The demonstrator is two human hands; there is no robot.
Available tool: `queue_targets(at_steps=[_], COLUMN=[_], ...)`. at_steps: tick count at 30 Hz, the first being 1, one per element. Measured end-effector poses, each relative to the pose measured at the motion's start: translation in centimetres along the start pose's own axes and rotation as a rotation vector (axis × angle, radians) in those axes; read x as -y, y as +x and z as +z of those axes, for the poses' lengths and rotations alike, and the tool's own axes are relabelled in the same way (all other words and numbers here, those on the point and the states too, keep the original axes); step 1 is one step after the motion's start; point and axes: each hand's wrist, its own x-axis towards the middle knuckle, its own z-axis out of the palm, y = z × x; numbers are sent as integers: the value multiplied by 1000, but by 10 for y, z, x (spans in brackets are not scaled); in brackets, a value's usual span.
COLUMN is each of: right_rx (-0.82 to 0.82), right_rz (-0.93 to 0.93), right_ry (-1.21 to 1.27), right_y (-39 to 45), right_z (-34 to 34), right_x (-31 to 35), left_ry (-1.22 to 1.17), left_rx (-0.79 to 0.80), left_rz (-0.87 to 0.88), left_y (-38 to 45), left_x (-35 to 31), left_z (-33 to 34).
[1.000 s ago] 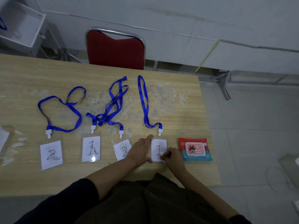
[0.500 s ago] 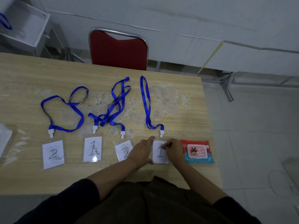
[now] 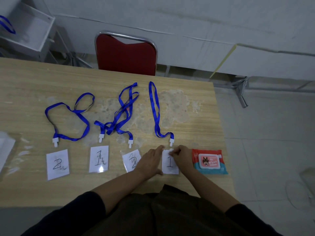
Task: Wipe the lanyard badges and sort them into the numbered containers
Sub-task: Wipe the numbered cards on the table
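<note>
The badge marked "1" (image 3: pixel 169 163) at the right end of the row is the thing being worked on. It lies flat on the counter (image 3: pixel 201 120), just left of the red wet-wipe pack (image 3: pixel 210 161), with its blue lanyard (image 3: pixel 154 108) running away from its top edge toward the red chair (image 3: pixel 126 55).

The left hand (image 3: pixel 150 161) lies flat with straight fingers along the badge's left edge, pinning it down. The right hand (image 3: pixel 181 155) is curled at the badge's top right corner, pinching a small white wad (image 3: pixel 171 149) — by my reading a folded wipe — and pressing it onto the plastic.

So the step in hand looks like the wiping of this first badge, near its top edge; the sorting has not begun. Left of this badge, in order, lie a badge marked "2" (image 3: pixel 132 160) partly under the left wrist, another marked "1" (image 3: pixel 98 159), and a last one marked "2" (image 3: pixel 57 164), each with its own blue strap — the two middle straps are tangled.

The next move probably calls for drawing the wad down over the rest of the face while the left hand holds the sleeve from sliding, then gathering badge and strap together for the container numbered 1. A white open box (image 3: pixel 34 29) stands beyond the counter's far left corner; no number on it can be read.
</note>
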Motion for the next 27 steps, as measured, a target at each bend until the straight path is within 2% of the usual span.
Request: queue_targets(at_steps=[2, 5, 7, 10, 12, 14, 18, 22, 27], right_rx=[49, -29, -60, 170, 283, 244, 59, 212, 28], right_rz=[-34, 42, 54, -70, -94, -61, -35, -141, -73], right_ry=[-35, 85, 70, -127, -165, -169, -77, -128, -88], right_y=[-3, 7, 7, -12, -22, -21, -16, -33, -17], right_z=[3, -8, -11, 0, 8, 8, 6, 18, 14], right_x=[-2, 0, 5, 11, 10, 7, 7, -2, -3], left_ry=[5, -11, -9, 20, 27, 18, 16, 45, 27], left_rx=[3, 5, 4, 2, -4, -3, 13, 1, 10], left_rz=[-1, -12, -13, 6, 10, 9, 5, 17, 7], left_y=[0, -1, -1, -1, -1, 0, -1, -1, -1], left_x=[0, 0, 0, 0, 0, -1, -2, -3, -2], left_z=[0, -2, -2, -1, -1, -2, -3, -3, -4])
